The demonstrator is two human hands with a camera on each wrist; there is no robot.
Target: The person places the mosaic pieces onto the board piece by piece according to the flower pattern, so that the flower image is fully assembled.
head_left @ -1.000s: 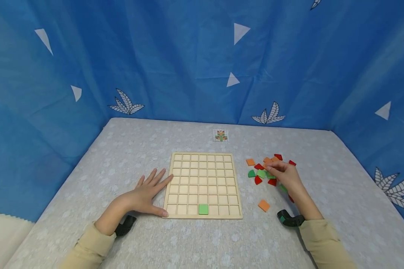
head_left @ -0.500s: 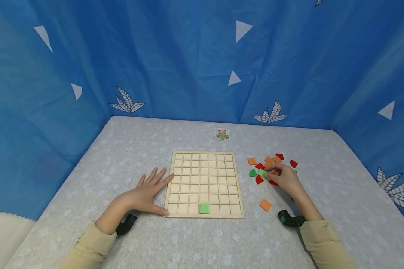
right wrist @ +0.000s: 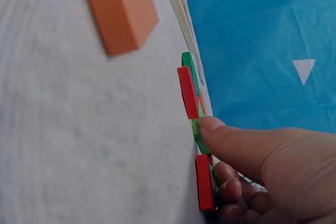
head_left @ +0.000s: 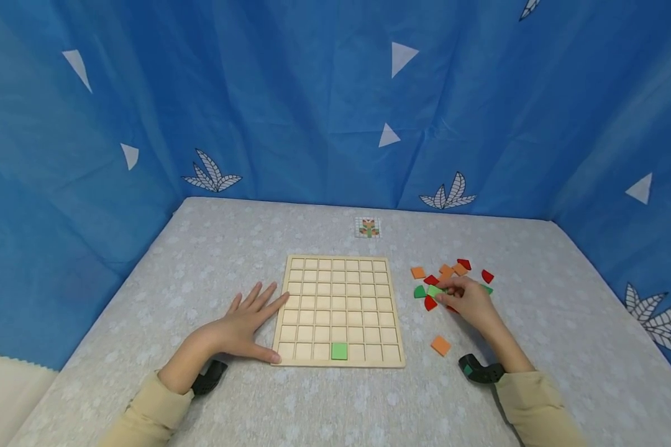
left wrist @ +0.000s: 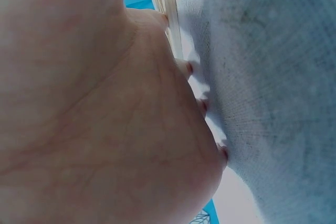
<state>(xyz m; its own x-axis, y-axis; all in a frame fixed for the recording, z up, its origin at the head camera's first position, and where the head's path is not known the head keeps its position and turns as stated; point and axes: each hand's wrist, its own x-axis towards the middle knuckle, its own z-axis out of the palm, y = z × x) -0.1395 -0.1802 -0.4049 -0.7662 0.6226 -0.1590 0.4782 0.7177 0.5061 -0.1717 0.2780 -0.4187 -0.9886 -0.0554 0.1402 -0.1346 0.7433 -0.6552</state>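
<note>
My left hand [head_left: 240,326] lies with its fingers spread, thumb and index fingertip on the left rim of a wooden grid board [head_left: 399,310]. Its palm fills much of the left wrist view. One light green square tile [head_left: 338,351] sits in the board's front row. Right of the board, my right hand [head_left: 472,304] pinches another light green square tile [head_left: 433,290] between thumb and index finger, low among the loose pieces. In the right wrist view the thumb touches this green tile [right wrist: 198,135], close to a red piece [right wrist: 205,182].
Around the right hand lie orange squares [head_left: 418,272], red quarter-round pieces [head_left: 487,276] and a dark green piece [head_left: 420,292]. An orange tile [head_left: 440,346] lies apart, nearer the front. A small pattern card [head_left: 367,228] is behind the board. Blue curtains [head_left: 324,161] border the table.
My right hand has shifted slightly left and toward the front, from the orange pieces to the light green square tile, and its thumb and finger have closed on it. My left hand stays put.
</note>
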